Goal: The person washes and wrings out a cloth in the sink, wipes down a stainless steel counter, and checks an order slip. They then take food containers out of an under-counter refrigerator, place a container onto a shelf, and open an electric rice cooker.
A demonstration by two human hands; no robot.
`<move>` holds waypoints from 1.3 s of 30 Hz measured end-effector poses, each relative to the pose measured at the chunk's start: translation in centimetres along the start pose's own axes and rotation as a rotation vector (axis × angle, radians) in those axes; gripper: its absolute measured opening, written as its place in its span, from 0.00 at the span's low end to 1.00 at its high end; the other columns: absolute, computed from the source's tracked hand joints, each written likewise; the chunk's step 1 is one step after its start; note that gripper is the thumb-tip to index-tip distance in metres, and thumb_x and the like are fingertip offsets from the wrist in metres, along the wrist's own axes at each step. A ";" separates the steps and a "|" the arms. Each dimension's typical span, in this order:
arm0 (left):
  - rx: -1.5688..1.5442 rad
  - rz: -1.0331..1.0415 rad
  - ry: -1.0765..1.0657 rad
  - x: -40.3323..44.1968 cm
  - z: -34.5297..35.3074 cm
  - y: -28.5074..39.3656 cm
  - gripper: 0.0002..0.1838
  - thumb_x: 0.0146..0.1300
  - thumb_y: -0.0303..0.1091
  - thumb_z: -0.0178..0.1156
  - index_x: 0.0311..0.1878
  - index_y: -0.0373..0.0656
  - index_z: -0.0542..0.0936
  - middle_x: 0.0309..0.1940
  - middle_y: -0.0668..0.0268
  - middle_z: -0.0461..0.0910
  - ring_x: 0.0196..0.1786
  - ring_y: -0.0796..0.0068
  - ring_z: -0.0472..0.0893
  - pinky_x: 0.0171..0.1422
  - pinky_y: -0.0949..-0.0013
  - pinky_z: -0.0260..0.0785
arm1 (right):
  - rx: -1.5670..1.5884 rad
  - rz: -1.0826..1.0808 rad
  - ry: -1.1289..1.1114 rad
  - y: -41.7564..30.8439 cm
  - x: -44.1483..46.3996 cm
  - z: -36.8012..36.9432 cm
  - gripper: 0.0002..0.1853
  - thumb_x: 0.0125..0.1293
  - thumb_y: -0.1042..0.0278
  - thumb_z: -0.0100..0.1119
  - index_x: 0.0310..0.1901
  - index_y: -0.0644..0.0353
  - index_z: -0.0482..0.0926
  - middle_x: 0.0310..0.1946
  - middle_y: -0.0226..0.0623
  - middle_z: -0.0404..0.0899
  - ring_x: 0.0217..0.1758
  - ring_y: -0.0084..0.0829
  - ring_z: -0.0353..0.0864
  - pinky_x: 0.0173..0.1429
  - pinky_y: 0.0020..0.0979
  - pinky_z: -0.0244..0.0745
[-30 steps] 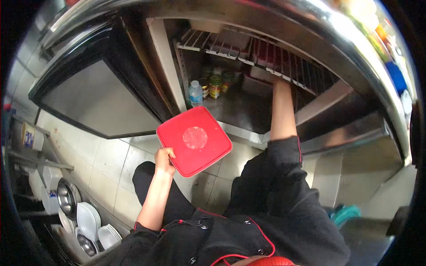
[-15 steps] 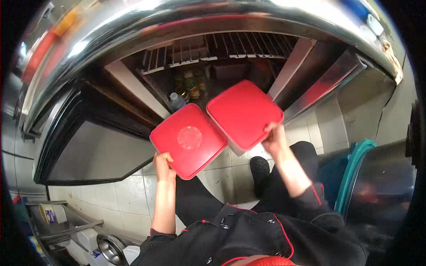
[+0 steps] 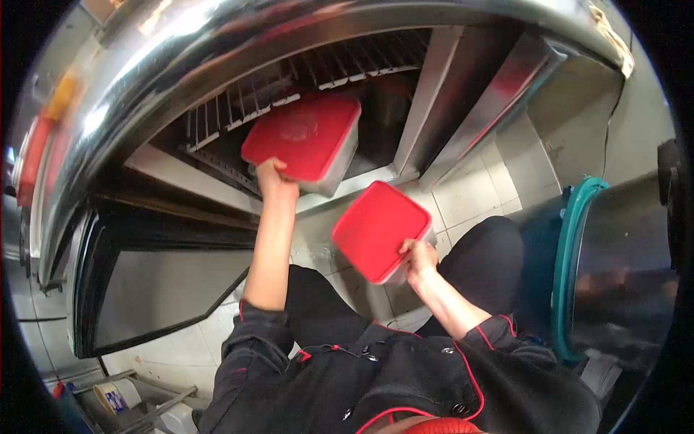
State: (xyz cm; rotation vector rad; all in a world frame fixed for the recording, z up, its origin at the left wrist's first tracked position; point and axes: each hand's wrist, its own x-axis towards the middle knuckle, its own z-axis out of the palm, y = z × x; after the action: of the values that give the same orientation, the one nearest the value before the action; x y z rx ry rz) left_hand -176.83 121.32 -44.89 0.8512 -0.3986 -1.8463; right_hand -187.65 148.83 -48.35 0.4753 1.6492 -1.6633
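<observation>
My left hand (image 3: 273,177) grips the near corner of a square plastic food container (image 3: 307,137) with a red lid and whitish sides. That container is inside the mouth of the open refrigerator (image 3: 376,177), just below a wire shelf (image 3: 289,90). A second red-lidded container (image 3: 379,228) is in my right hand (image 3: 419,259), thumb on the lid and the other fingers mostly hidden beneath. It hangs over the floor in front of the refrigerator, above my knees, apart from the first one.
The refrigerator door (image 3: 166,289) stands open at left. A rounded steel counter edge (image 3: 94,123) arches over the opening. At right is a large bin-like vessel with a teal rim (image 3: 567,282). A low rack with a white tub (image 3: 118,396) sits at lower left.
My left hand has carried its container forward into the refrigerator. The right-hand container has come back towards my body, so the two are now apart. The view has shifted.
</observation>
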 end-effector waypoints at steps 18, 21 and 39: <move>0.465 -0.032 -0.305 15.2 14.2 -8.3 0.17 0.55 0.38 0.52 0.47 0.43 0.75 0.47 0.65 0.76 0.48 0.67 0.76 0.55 0.63 0.68 | 0.158 0.021 -0.001 1.9 -0.7 0.0 0.13 0.35 0.88 0.55 0.17 0.57 0.65 0.12 0.28 0.67 0.13 0.21 0.62 0.18 0.24 0.55; 0.891 0.043 -0.370 11.2 11.8 -6.8 0.17 0.57 0.41 0.53 0.47 0.43 0.75 0.46 0.66 0.76 0.48 0.68 0.76 0.54 0.64 0.68 | 0.092 -0.015 -0.012 2.3 0.6 1.0 0.13 0.35 0.87 0.55 0.19 0.58 0.64 0.13 0.29 0.68 0.14 0.22 0.64 0.19 0.25 0.59; 2.132 0.998 1.097 -24.6 -10.1 41.0 0.16 0.66 0.41 0.41 0.43 0.45 0.76 0.42 0.58 0.76 0.51 0.57 0.72 0.68 0.40 0.43 | -0.814 0.380 -0.687 -4.8 -7.9 7.7 0.04 0.39 0.83 0.52 0.18 0.62 0.72 0.15 0.34 0.71 0.18 0.27 0.70 0.20 0.26 0.61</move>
State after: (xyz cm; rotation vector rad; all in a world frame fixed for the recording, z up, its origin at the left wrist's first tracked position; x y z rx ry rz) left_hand -136.75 127.09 -17.50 2.0835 -1.5979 0.7156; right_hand -184.07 142.79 -38.56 -0.1784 1.4197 -0.6516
